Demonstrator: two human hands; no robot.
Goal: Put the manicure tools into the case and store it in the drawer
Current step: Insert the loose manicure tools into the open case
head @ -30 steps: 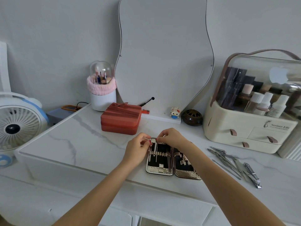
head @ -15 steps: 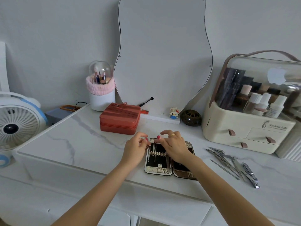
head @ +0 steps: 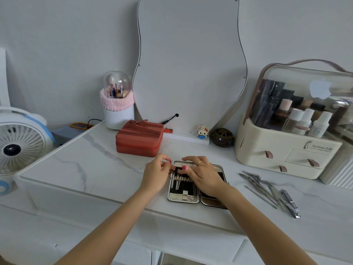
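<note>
Marble-patterned white tabletop (head: 80, 165) carries an open manicure case with a silvery textured shell and black lining (head: 183, 196), lying flat near the front edge with both halves spread like a book. Two or three slim metal tools (head: 174, 183) already sit under the elastic loops of its left half. The left hand (head: 156, 174) is at the case's upper left corner, fingers curled with thumb and fingertips drawn together as if pinching something small at the rim; what it has hold of cannot be told. The right hand (head: 205, 177) lies palm down over the hinge and the right half, fingers fairly straight and spread, its fingertips pressing on the top of the loop strip; a gold ring shows on one finger. Well to the right of the case, a loose pile of steel manicure tools (head: 267, 190), among them a nail clipper, lies on the tabletop. Behind the case stands a coral-red zipped box (head: 139, 139), and behind that a wavy-edged mirror (head: 191, 60) leans on the wall. A cream cosmetics organiser with small drawers and a clear lid (head: 286, 150) sits at the right, a white and blue desk fan (head: 19, 148) at the far left
</note>
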